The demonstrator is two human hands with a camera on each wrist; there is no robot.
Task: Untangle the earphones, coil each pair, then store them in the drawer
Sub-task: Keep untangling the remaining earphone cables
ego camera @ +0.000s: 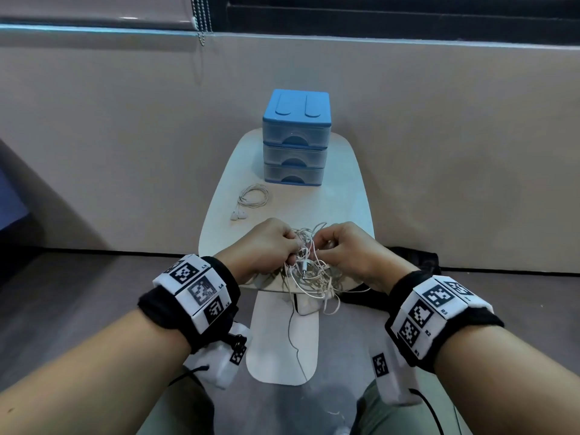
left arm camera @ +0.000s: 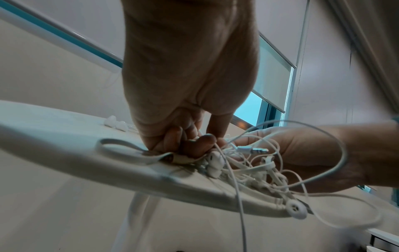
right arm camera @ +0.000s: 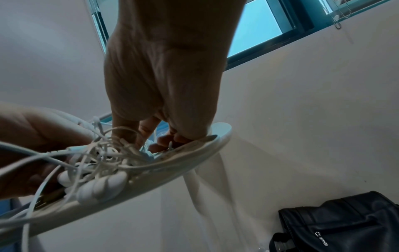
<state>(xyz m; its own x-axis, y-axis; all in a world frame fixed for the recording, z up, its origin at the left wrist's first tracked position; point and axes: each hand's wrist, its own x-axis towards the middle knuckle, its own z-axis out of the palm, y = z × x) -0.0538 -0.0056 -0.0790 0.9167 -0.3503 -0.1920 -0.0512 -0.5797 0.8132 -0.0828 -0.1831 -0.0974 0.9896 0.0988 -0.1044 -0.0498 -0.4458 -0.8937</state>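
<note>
White oval surface (ego camera: 345,189) w/ a blue 3-drawer unit (ego camera: 296,136) at its far end, all drawers closed. No brand readable; wrist bands (ego camera: 201,291) carry square code tags marked L3, L4, R2, R3. Tangled earphones (ego camera: 309,271), white cords knotted w/ buds and a metal jack showing, sit at the near edge, some loops hanging off. Left hand (ego camera: 266,243) grip pinches cords in the knot; right hand (ego camera: 345,246) grip pinches them too. Coiled pair (ego camera: 251,197), neat white loop, lies btwn tangle and drawers.

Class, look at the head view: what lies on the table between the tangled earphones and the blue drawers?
A coiled pair of earphones, lying left of centre, seen in the head view.
</note>
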